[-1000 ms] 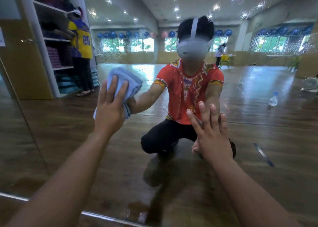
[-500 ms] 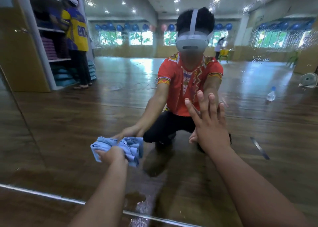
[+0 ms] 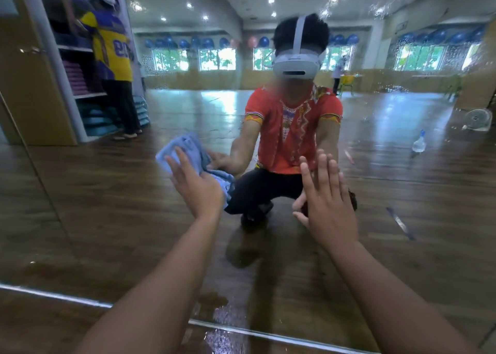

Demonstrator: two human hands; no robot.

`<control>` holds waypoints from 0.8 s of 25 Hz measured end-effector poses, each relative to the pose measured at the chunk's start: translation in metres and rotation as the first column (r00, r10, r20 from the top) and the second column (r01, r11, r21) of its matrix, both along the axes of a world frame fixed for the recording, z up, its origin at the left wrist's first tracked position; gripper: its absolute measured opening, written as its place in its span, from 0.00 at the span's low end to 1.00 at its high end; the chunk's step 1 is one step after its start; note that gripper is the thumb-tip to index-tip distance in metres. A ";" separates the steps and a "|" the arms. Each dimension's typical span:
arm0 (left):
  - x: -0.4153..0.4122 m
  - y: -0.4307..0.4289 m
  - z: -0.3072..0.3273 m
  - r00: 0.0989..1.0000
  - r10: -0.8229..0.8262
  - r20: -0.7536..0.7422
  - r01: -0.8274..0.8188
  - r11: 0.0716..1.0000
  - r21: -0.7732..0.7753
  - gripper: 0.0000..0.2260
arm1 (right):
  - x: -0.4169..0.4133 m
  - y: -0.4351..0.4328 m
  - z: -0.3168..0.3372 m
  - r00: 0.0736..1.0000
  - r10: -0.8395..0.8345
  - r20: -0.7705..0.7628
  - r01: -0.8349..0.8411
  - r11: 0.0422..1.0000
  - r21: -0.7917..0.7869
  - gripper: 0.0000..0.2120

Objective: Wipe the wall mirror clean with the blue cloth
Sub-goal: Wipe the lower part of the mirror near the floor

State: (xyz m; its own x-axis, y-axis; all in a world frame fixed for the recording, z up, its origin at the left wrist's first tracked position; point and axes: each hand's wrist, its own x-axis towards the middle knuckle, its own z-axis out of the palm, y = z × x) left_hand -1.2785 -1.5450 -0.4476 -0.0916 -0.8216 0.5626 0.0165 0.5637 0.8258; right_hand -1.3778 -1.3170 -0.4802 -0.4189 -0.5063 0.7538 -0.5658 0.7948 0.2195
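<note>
1. Head view: the left hand [image 3: 200,190] lies flat with its fingers straight and slightly spread. The palm and fingers press the folded light-blue cloth [image 3: 185,149] against the large wall mirror [image 3: 107,206]; no finger curls round the fabric.
2. The cloth sits left of centre on the glass, at about mid-height. One bunched end sticks out beyond the fingertips to the upper left, and another shows past the heel of the palm on the right.
3. The right hand [image 3: 331,208] is spread flat too, fingers straight and close together. It rests bare on the glass and holds nothing. It lies well to the right of the cloth, with clear glass between the two hands.
4. A thin metal strip [image 3: 53,296] edges the bottom of the mirror, running below both forearms from the left side down toward the lower right.
5. A slanted vertical seam [image 3: 35,171] crosses the glass near the left border, with a broad bare stretch between it and the cloth.
6. Fine water droplets [image 3: 402,10] speckle the glass at the upper right, well above the right hand.
7. A wet streaked patch [image 3: 222,318] sits just above the strip, between the forearms.
</note>
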 end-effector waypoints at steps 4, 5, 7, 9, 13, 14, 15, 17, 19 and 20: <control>-0.015 0.007 -0.020 0.976 0.045 0.215 0.073 0.858 -0.508 0.36 | -0.006 0.027 -0.043 0.999 -0.034 0.030 0.032 0.997 0.073 0.67; -0.018 0.010 -0.023 0.966 0.056 0.252 0.104 0.809 -0.579 0.36 | -0.010 0.030 -0.049 0.997 -0.053 0.048 0.048 0.994 0.099 0.68; -0.022 0.013 -0.030 0.946 0.094 0.310 0.158 0.700 -0.696 0.33 | -0.013 0.028 -0.057 0.991 -0.106 0.078 0.094 0.986 0.137 0.72; -0.025 0.012 -0.042 0.926 0.126 0.357 0.235 0.547 -0.803 0.27 | -0.016 0.021 -0.061 0.986 -0.144 0.089 0.131 0.981 0.140 0.74; -0.026 0.006 -0.077 0.903 0.153 0.401 0.369 0.197 -0.908 0.24 | -0.023 0.018 -0.068 0.993 -0.104 0.048 0.098 0.989 0.110 0.77; -0.025 0.004 -0.092 0.897 0.155 0.413 0.394 0.141 -0.908 0.23 | -0.025 0.019 -0.069 0.995 -0.090 0.048 0.084 0.991 0.103 0.78; -0.022 0.003 -0.109 0.890 0.167 0.424 0.414 0.093 -0.906 0.23 | -0.026 0.019 -0.069 0.996 -0.076 0.051 0.071 0.993 0.092 0.78; -0.014 -0.002 -0.151 0.865 0.198 0.461 0.471 -0.005 -0.882 0.24 | -0.027 0.019 -0.070 0.996 -0.065 0.067 0.059 0.994 0.089 0.78; -0.003 -0.013 -0.195 0.805 0.264 0.531 0.577 -0.142 -0.804 0.25 | -0.027 0.019 -0.071 0.993 -0.084 0.079 0.076 0.992 0.098 0.79; 0.002 -0.019 -0.210 0.777 0.308 0.550 0.618 -0.203 -0.760 0.24 | -0.027 0.019 -0.071 0.992 -0.095 0.080 0.086 0.991 0.104 0.79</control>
